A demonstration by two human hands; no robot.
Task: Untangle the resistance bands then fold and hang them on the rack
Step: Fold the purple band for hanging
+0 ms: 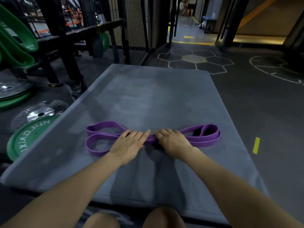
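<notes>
Head view: a purple band (204,139) lies folded across a grey mat (148,96), its loops fanning out at both ends. The left hand (130,142) presses flat on the gathered middle, fingers straight. The right hand (172,140) rests on the same bundle just beside it, fingers bent over the strands; whether it pinches them I cannot tell. The band looks light, soft and springy, likely to slip open, so the stacked middle seems the best place to grip. Green bands (14,38) hang on a black rack (54,30) at the left.
</notes>
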